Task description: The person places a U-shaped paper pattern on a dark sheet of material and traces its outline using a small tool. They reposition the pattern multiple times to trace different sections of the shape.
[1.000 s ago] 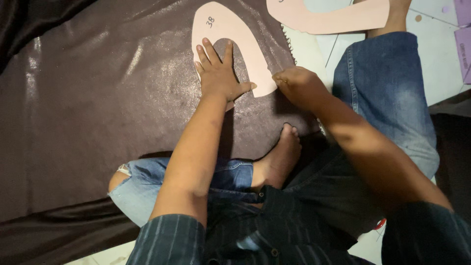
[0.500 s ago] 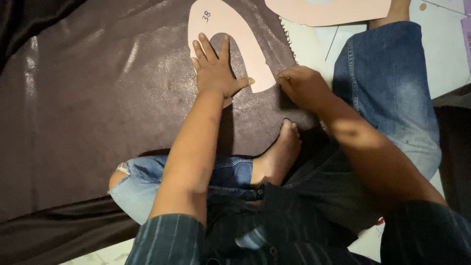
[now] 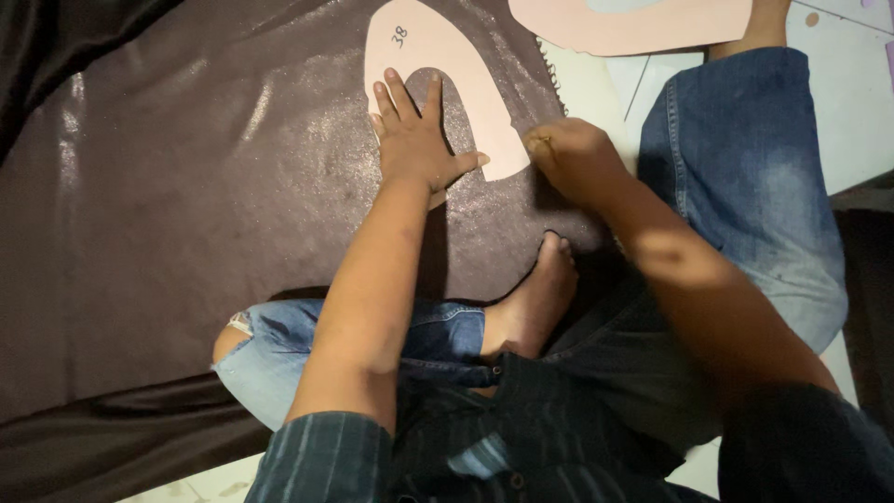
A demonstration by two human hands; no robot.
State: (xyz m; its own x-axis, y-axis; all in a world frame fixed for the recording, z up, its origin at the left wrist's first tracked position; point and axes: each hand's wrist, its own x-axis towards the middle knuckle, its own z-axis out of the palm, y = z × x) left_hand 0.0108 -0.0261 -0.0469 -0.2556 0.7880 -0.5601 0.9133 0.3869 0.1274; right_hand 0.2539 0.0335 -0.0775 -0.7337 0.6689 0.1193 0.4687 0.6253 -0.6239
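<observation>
Brown leather sheet | left hand flat, fingers spread, pressing pink pattern near far edge | right hand curled at pattern's tip, contents indiscernible.

You're in a floor-level shoemaking workshop. Dark leather sheet covers the tiled floor. Pink shoe-upper pattern lies on that leather.

The right hand curls shut, hiding whatever it grips. The left hand covers part of the template, and the top edge crops a second template.
</observation>
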